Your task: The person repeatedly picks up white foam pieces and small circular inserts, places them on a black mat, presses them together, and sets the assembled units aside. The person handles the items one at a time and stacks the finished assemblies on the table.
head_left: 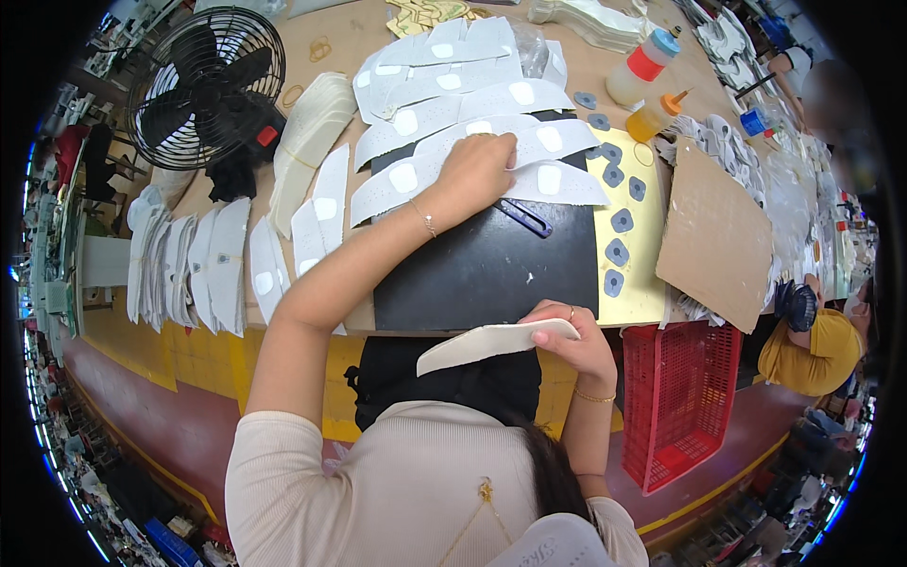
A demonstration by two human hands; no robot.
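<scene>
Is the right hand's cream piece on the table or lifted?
Lifted: the right hand holds the cream piece, its free end past the near edge of the table.

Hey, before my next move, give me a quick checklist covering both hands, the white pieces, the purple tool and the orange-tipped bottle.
1. Right hand's grip secure on the cream piece: ok, it looks pinched at one end, thumb on top.
2. Left hand's grip closed on a piece: cannot tell; the hand hides its fingertips.
3. White pieces lying apart from each other: not ok, the rows overlap.
4. Purple tool away from the left hand: not ok, it lies right beside it on the black mat.
5. Orange-tipped bottle sealed at the tip: cannot tell, too small to see.
</scene>
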